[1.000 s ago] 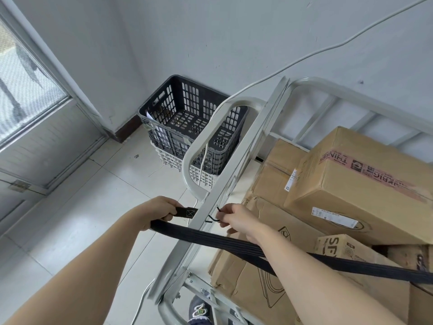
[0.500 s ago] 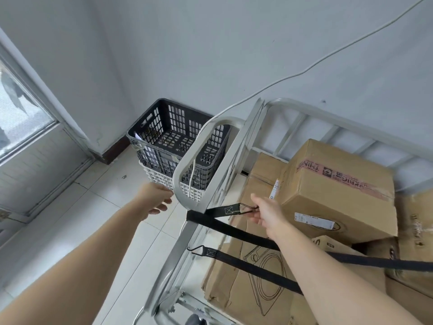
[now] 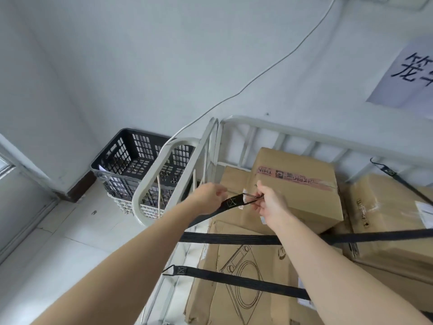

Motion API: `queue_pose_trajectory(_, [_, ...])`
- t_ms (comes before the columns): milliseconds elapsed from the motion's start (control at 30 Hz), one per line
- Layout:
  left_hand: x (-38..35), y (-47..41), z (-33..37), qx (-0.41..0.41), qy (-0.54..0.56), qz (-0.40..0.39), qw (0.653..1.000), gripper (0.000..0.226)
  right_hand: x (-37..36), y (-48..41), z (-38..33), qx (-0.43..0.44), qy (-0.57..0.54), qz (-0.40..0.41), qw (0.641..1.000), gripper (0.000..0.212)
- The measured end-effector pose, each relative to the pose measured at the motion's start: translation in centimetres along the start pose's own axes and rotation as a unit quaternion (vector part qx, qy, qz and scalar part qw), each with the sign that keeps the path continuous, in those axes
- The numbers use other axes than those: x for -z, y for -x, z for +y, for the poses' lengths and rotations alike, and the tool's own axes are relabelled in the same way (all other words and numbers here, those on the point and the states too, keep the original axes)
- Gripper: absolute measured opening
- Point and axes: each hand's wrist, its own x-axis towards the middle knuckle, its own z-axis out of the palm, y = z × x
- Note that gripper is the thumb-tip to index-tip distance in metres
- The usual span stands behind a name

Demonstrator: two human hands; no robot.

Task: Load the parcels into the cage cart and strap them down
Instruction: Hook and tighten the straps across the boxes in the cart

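Several cardboard parcels lie in the white cage cart [image 3: 276,127]; the top parcel [image 3: 302,184] carries red tape. A black strap [image 3: 225,238] runs across the parcels and over the cart's left rail. Its free end with a wire hook [image 3: 249,197] is held up between my hands. My right hand [image 3: 269,202] pinches the hook. My left hand [image 3: 209,195] grips the strap end just left of it. A second black strap [image 3: 234,279] lies lower across the flat parcel [image 3: 243,289], its hook on the left rail.
A black plastic crate [image 3: 131,160] stacked on a white one stands on the tiled floor by the wall, left of the cart handle [image 3: 150,181]. A white cable runs along the wall. A third strap [image 3: 398,179] hooks onto the far right rail.
My left hand came back from beside the handle and took hold of the strap end. My right hand lifted the hook higher, in front of the top parcel. The view tilted upward.
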Motion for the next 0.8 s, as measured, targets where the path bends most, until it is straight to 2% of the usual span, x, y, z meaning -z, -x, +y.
queue_pose_trajectory(100, [-2.1, -2.2, 2.7, -0.001, 0.002, -0.034, 0.999, 0.032, 2.2, -0.5, -2.1, 0.013, -0.012, -0.013, 1.000, 0.031])
queue_pose_trajectory(233, [-3.7, -4.4, 6.7, 0.011, 0.057, -0.019, 0.998, 0.025, 6.1, -2.4, -4.6, 0.019, -0.024, -0.035, 0.999, 0.028])
queue_pose_trajectory(367, [-5.5, -6.4, 10.8, 0.029, 0.097, 0.038, 0.994, 0.025, 9.8, -4.9, -6.7, 0.011, -0.060, -0.069, 0.996, 0.025])
queue_pose_trajectory(467, [-6.8, -8.4, 13.8, 0.034, 0.133, 0.099, 0.985, 0.028, 12.1, -7.2, -7.7, 0.003, -0.089, -0.119, 0.989, 0.014])
queue_pose_trajectory(567, [-7.6, -10.3, 16.6, 0.041, 0.151, 0.142, 0.977, 0.035, 13.7, -9.0, -7.9, 0.004, -0.072, -0.162, 0.984, 0.013])
queue_pose_trajectory(800, [-9.4, -14.5, 19.8, 0.050, 0.147, 0.139, 0.978, 0.029, 15.4, -13.1, -8.8, 0.024, -0.033, -0.137, 0.990, 0.012])
